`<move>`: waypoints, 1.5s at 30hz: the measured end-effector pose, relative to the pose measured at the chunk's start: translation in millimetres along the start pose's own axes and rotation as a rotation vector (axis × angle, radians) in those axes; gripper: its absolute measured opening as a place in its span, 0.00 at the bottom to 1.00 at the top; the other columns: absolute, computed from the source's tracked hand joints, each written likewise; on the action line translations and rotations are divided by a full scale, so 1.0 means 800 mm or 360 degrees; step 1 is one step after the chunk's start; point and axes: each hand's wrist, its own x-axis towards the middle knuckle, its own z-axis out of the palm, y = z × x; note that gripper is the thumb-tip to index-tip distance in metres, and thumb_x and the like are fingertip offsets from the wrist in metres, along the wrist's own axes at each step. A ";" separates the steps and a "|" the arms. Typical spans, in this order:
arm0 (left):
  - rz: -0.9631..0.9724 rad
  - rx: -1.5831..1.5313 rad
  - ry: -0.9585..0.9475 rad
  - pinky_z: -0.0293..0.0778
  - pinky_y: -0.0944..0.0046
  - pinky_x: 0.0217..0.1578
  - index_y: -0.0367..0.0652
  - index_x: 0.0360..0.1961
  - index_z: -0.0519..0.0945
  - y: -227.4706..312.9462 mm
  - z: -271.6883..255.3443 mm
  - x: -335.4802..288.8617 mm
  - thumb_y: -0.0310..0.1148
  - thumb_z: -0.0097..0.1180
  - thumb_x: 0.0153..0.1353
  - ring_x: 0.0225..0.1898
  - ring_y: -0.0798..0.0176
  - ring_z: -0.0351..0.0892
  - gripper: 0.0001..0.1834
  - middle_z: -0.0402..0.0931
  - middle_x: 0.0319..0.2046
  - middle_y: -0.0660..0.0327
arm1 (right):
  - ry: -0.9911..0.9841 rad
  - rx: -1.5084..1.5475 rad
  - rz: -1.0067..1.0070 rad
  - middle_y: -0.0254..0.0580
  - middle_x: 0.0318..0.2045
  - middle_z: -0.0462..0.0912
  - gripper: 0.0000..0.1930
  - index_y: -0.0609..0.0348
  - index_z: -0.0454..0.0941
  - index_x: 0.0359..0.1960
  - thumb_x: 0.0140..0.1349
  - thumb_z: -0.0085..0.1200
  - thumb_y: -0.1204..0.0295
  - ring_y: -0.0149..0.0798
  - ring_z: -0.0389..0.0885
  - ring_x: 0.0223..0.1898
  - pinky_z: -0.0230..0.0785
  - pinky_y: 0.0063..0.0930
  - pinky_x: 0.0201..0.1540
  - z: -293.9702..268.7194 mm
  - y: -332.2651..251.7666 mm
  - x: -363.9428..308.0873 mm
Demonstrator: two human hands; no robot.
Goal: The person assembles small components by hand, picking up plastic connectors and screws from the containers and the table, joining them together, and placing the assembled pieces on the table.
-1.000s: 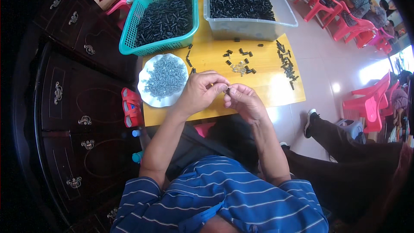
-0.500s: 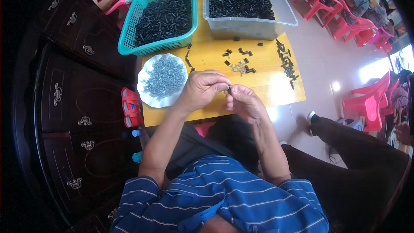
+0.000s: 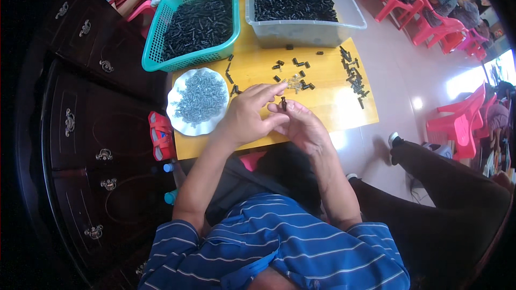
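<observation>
Upright between the thumb and fingers of my right hand (image 3: pixel 305 128) is a small black tube-shaped piece (image 3: pixel 284 104). My left hand (image 3: pixel 248 115) is open beside it, thumb and fingers apart, its fingertips close to a little heap of clear small pieces (image 3: pixel 294 81) on the yellow table (image 3: pixel 258 142). Whether those fingertips touch the heap I cannot tell. Several loose black pieces (image 3: pixel 307 85) lie around the heap. Left of my left hand stands a white scalloped plate (image 3: pixel 173 108) filled with clear small pieces (image 3: pixel 201 96).
A green basket (image 3: pixel 207 56) and a translucent bin (image 3: pixel 301 35), both full of black pieces, stand at the far side. More black pieces (image 3: pixel 353 75) line the right edge. Dark drawers (image 3: pixel 80 145) flank the left; a person's legs (image 3: pixel 430 177) extend at right.
My left hand has let go of the black piece and opened, its fingers reaching toward the clear pieces. My right hand keeps the piece, now held upright.
</observation>
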 end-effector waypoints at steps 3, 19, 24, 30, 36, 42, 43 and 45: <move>0.0236 0.0469 0.0126 0.81 0.58 0.45 0.40 0.54 0.82 0.001 0.005 0.001 0.28 0.69 0.51 0.46 0.53 0.84 0.26 0.83 0.46 0.52 | -0.0053 0.0011 -0.0015 0.34 0.46 0.85 0.13 0.51 0.80 0.46 0.68 0.61 0.59 0.31 0.81 0.52 0.70 0.38 0.60 0.000 0.002 0.000; 0.0354 0.0472 0.0089 0.81 0.54 0.41 0.39 0.47 0.82 -0.005 0.017 0.003 0.25 0.66 0.48 0.40 0.48 0.84 0.21 0.84 0.40 0.52 | -0.0027 0.0135 -0.0007 0.30 0.43 0.84 0.12 0.49 0.81 0.45 0.66 0.62 0.59 0.29 0.81 0.48 0.71 0.35 0.56 -0.004 0.003 -0.001; 0.0309 0.0435 0.0104 0.80 0.55 0.40 0.40 0.45 0.82 -0.006 0.020 0.000 0.24 0.65 0.49 0.39 0.49 0.84 0.19 0.85 0.39 0.53 | -0.0081 0.0083 -0.0031 0.31 0.43 0.84 0.12 0.50 0.81 0.45 0.66 0.62 0.60 0.31 0.81 0.48 0.71 0.35 0.56 -0.006 0.003 0.001; 0.0395 0.0435 0.0144 0.80 0.56 0.39 0.41 0.44 0.82 -0.006 0.021 -0.004 0.23 0.64 0.50 0.36 0.50 0.85 0.17 0.85 0.37 0.55 | -0.0150 0.0026 -0.0051 0.31 0.43 0.84 0.12 0.51 0.81 0.45 0.66 0.62 0.60 0.30 0.81 0.48 0.70 0.34 0.57 -0.006 0.003 0.000; 0.0254 0.0423 0.0112 0.80 0.56 0.38 0.41 0.44 0.83 -0.002 0.018 -0.006 0.24 0.63 0.50 0.36 0.51 0.85 0.17 0.85 0.38 0.55 | -0.0092 -0.0012 -0.0028 0.30 0.43 0.84 0.13 0.51 0.81 0.46 0.66 0.61 0.60 0.30 0.80 0.48 0.70 0.35 0.57 0.000 0.002 -0.003; 0.0331 0.0477 0.0142 0.81 0.56 0.38 0.40 0.43 0.83 -0.004 0.020 -0.003 0.25 0.64 0.51 0.36 0.51 0.85 0.16 0.86 0.37 0.55 | -0.0115 0.0021 -0.0018 0.30 0.44 0.83 0.14 0.51 0.80 0.49 0.68 0.59 0.60 0.30 0.80 0.48 0.70 0.35 0.56 -0.010 0.004 0.000; 0.0342 0.0479 0.0160 0.81 0.56 0.38 0.40 0.43 0.83 -0.005 0.021 -0.003 0.25 0.63 0.51 0.36 0.51 0.85 0.16 0.86 0.37 0.55 | -0.0117 0.0023 -0.0018 0.30 0.44 0.83 0.14 0.51 0.80 0.49 0.68 0.59 0.60 0.30 0.80 0.48 0.70 0.35 0.56 -0.009 0.004 0.001; 0.0353 0.0491 0.0178 0.81 0.56 0.38 0.41 0.43 0.83 -0.007 0.021 -0.003 0.25 0.63 0.51 0.36 0.51 0.85 0.15 0.86 0.36 0.55 | -0.0043 0.0045 -0.0015 0.31 0.44 0.83 0.13 0.51 0.80 0.50 0.68 0.58 0.61 0.30 0.80 0.48 0.70 0.35 0.56 -0.004 0.004 0.002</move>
